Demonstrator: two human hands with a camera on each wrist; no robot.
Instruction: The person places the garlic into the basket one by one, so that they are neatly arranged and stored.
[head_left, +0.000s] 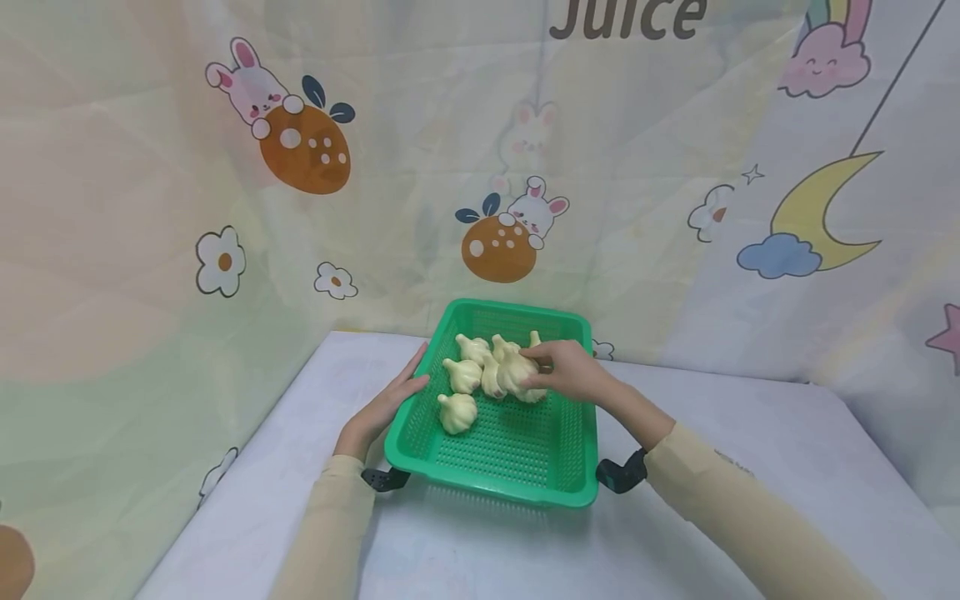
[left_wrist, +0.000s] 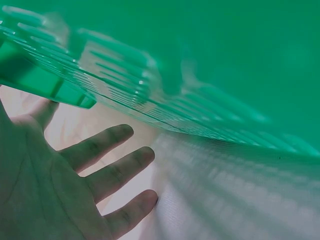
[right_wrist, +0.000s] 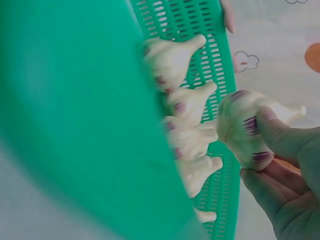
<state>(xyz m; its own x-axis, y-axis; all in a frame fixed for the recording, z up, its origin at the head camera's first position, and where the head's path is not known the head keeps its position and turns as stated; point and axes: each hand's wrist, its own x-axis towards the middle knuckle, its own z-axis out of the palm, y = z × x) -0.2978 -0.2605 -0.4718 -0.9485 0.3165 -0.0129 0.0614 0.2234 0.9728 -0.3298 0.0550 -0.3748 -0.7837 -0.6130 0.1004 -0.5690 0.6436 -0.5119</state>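
Note:
A green plastic basket point(head_left: 491, 483) with a perforated floor holds several white garlic bulbs, most grouped toward its back. One bulb point(head_left: 457, 413) lies apart from the group, nearer the front left. My right hand point(head_left: 576, 372) pinches a garlic bulb point(right_wrist: 246, 127) between thumb and fingers, above the others. Purple streaks and a pale stem show on it in the right wrist view. Against the basket's left side is my left hand point(head_left: 381, 412), with straight fingers. Those fingers point(left_wrist: 117, 170) look spread below the basket's slotted wall in the left wrist view.
The basket stands on a white-covered table point(head_left: 720, 417). Behind it hangs a printed curtain point(head_left: 405, 225) with rabbits, flowers and a moon, close to the table's back edge. Dark wrist straps point(head_left: 622, 472) sit beside the basket's front corners.

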